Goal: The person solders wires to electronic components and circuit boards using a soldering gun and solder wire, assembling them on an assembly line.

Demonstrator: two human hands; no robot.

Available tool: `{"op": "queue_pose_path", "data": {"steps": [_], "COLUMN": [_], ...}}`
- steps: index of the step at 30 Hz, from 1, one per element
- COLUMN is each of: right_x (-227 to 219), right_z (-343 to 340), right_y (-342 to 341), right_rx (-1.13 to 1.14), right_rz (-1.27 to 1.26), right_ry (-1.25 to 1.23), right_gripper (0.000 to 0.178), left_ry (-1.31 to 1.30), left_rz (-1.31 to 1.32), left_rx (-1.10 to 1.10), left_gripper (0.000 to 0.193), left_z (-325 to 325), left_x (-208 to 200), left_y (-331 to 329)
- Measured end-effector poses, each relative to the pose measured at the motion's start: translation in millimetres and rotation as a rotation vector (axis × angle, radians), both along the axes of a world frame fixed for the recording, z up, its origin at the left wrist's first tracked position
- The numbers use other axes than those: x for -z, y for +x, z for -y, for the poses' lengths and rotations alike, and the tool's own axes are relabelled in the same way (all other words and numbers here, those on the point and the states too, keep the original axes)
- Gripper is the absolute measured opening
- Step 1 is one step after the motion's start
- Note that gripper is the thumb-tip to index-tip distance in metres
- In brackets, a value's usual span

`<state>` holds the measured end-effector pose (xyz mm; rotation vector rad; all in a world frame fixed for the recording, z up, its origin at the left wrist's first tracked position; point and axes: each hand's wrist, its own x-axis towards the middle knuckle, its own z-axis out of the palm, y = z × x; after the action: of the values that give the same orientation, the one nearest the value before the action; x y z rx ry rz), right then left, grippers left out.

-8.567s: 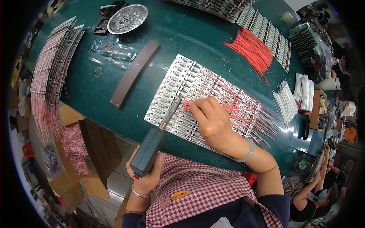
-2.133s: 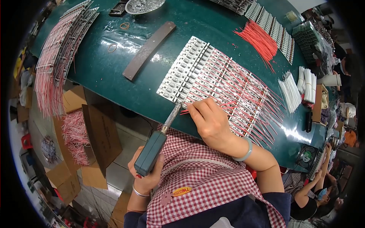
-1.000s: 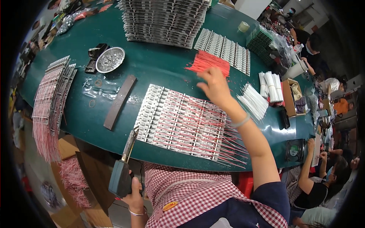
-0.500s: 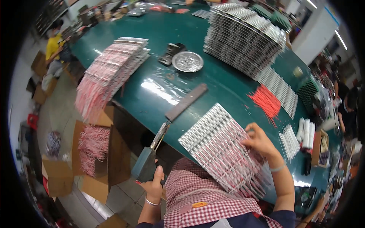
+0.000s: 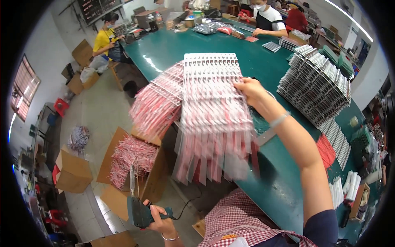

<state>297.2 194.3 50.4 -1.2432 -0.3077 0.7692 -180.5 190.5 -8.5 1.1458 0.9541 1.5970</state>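
My right hand (image 5: 252, 91) grips the right edge of a flat sheet of white cards strung with red wires (image 5: 214, 111) and holds it up over the green table (image 5: 284, 173); clear strips and red wire ends hang from its lower edge. Under its left side lies a stack of similar red-wired sheets (image 5: 158, 103) at the table's left edge. My left hand (image 5: 160, 220) is low, off the table, shut on a dark blue-grey handled tool with a long metal blade (image 5: 133, 201) pointing up.
A tall pile of white card sheets (image 5: 314, 88) stands at the right, with loose red wires (image 5: 327, 150) and white tubes (image 5: 349, 187) nearer. Open cardboard boxes with red wires (image 5: 131, 158) sit on the floor at the left. Other people work at the table's far end.
My right hand has lifted the wired sheet off the table and swung it left over the stack. The left hand with the tool stays low beside me. My view has turned left.
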Motion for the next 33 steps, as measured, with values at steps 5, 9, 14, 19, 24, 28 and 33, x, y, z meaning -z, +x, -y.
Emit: {"op": "queue_pose_path", "data": {"steps": [5, 9, 14, 19, 24, 28, 33], "right_x": [11.4, 19.7, 33.9, 41.1, 67.7, 81.0, 72.2], "right_z": [-129.6, -119.6, -16.8, 209.4, 458.2, 571.5, 602.9], "right_y": [-5.4, 2.0, -28.3, -45.4, 1.7, 25.5, 52.4], "right_rx": [0.314, 0.038, -0.051, 0.105, 1.001, 1.104, 1.005], "right_rz": [-0.058, 0.089, 0.883, 1.219, 1.325, 0.548, 0.293], "right_ry": [0.094, -0.037, -0.167, -0.358, -1.183, -1.666, -1.59], "right_gripper": [0.02, 0.027, 0.037, 0.014, 0.02, 0.04, 0.048], "left_ry": [-0.058, -0.118, -0.003, 0.275, 0.208, 0.501, 0.535], "left_rz": [-0.074, -0.337, -0.708, -0.96, -0.737, -0.809, -0.833], "left_rx": [-0.046, -0.024, 0.07, 0.237, 0.489, 0.391, 0.403], "left_gripper": [0.026, 0.03, 0.015, 0.059, 0.04, 0.026, 0.022], "left_z": [2.3, 7.7, -3.9, -22.9, -7.3, 18.1, 42.5], "left_x": [11.9, 15.6, 48.3, 88.2, 64.6, 32.6, 13.7], "left_y": [-20.8, -23.3, -30.8, -20.9, 35.8, 67.6, 80.3]}}
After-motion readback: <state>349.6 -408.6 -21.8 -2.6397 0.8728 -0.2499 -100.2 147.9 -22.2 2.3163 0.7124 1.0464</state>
